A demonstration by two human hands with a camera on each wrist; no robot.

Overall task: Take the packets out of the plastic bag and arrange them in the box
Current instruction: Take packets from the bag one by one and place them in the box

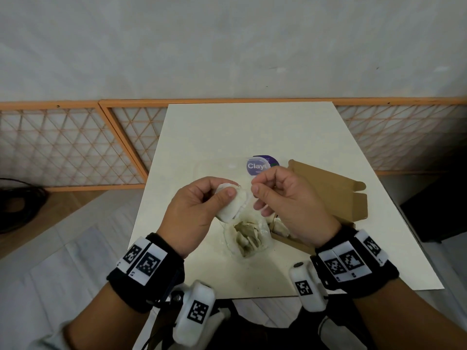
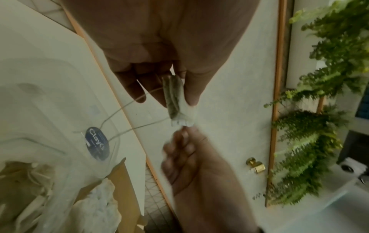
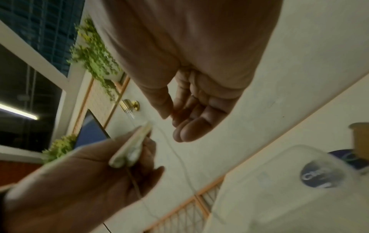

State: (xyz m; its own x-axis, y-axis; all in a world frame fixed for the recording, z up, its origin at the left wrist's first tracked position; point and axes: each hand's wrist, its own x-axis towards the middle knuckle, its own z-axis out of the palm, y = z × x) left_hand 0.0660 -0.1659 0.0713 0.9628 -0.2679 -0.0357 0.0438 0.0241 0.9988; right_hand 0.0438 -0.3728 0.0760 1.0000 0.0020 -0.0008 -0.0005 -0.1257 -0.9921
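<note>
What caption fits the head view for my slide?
Left hand pinches white packets above the plastic bag; right hand beside them, cardboard box open at right.

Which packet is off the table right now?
The white packet pinched in the left hand; the others lie in the plastic bag or box.
</note>
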